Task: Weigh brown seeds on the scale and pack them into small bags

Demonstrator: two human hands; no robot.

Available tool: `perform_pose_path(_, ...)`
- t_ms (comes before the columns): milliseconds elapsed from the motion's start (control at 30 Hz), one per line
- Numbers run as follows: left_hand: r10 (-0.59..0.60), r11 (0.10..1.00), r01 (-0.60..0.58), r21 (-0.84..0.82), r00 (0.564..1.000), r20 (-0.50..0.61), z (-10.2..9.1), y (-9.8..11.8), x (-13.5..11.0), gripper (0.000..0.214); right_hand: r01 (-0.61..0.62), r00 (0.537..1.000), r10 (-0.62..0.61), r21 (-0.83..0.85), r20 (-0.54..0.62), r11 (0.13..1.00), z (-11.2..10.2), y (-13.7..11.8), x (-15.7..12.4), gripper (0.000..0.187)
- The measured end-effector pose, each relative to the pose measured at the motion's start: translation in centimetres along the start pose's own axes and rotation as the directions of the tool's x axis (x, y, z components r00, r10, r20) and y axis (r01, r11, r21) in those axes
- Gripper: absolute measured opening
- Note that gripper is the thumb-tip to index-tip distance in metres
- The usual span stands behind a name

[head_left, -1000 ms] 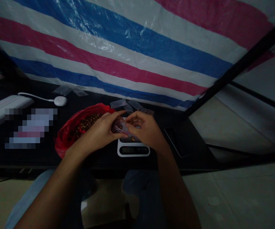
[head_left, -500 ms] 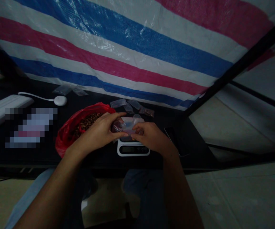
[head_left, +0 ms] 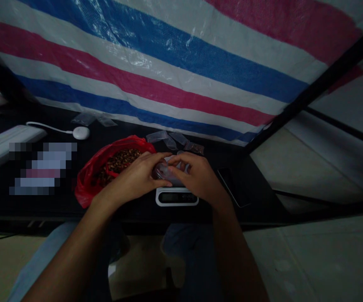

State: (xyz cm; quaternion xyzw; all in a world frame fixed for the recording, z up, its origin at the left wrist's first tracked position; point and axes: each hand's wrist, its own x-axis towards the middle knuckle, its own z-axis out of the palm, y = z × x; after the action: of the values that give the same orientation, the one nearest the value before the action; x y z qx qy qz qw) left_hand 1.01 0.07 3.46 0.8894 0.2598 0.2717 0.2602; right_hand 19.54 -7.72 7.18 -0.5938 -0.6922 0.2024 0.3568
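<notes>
A small white kitchen scale (head_left: 177,202) with a dark display lies on the black table in front of me. A translucent plastic container (head_left: 176,182) sits on it, mostly covered by my hands. My left hand (head_left: 139,174) holds a small clear plastic bag (head_left: 160,170) with a reddish edge between thumb and fingers, at the container's left side. From the right, my right hand (head_left: 197,170) reaches over the container with thumb and fingers pinched at the bag's mouth. Whatever is in that pinch is hidden. Beside my left hand, a red plastic bag (head_left: 88,184) holds many small brown pieces (head_left: 123,159).
Several small clear bags (head_left: 170,140) lie behind the scale, one with brownish contents (head_left: 194,147). A dark phone (head_left: 233,186) rests to the right. At left are a white power strip (head_left: 11,144), a white round puck on a cable (head_left: 81,133) and a blurred-out patch (head_left: 44,167). A striped sheet (head_left: 156,84) hangs behind.
My right hand has moved left and up from the container's right edge to the small bag. My left hand stays nearly in place, holding the bag.
</notes>
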Motion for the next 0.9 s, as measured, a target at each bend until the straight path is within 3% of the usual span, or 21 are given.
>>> perform_pose_path(133,0.034,0.999,-0.034,-0.023,0.999,-0.007,0.1,0.3,0.1,0.055,0.045,0.999,-0.046,0.029,0.027,0.999,0.9,-0.4,0.2,0.012)
perform_pose_path(200,0.022,1.0,-0.022,-0.019,1.0,-0.016,0.0,0.3,0.0,0.058,0.054,0.998,-0.054,0.016,-0.02,0.998,1.2,-0.2,0.3,0.01)
perform_pose_path(333,-0.017,1.0,0.016,-0.015,0.999,-0.032,-0.2,0.4,0.0,0.066,-0.075,0.987,0.084,0.07,-0.138,0.995,1.6,0.8,0.7,0.01)
perform_pose_path(433,-0.037,0.999,0.036,-0.023,0.998,-0.049,-0.1,0.5,0.1,0.066,-0.212,0.976,0.218,0.239,0.0,0.948,2.2,1.5,1.0,0.01)
perform_pose_path(500,-0.033,0.999,0.032,-0.02,0.998,-0.059,-0.2,0.5,0.1,0.071,-0.243,0.97,0.241,0.293,0.042,0.925,2.5,1.8,1.1,0.017)
perform_pose_path(600,0.002,1.0,-0.003,-0.017,0.996,-0.095,-0.7,0.9,-0.3,0.076,-0.202,0.975,0.219,0.285,-0.029,0.937,2.8,1.8,1.2,0.021)
perform_pose_path(700,0.035,0.994,-0.053,-0.099,0.985,-0.168,-1.5,2.0,-0.7,0.056,-0.151,0.98,0.178,0.253,-0.085,0.956,2.8,1.6,1.3,0.012)
perform_pose_path(800,0.036,0.987,-0.068,-0.148,0.977,-0.209,-2.1,3.2,-1.0,0.054,-0.092,0.988,0.12,0.253,-0.096,0.963,2.9,1.3,1.3,0.003)
perform_pose_path(900,0.082,0.992,-0.097,-0.079,0.98,-0.18,-2.2,3.8,-1.0,0.055,-0.085,0.992,0.109,0.289,-0.069,0.954,3.1,1.2,1.4,0.008)
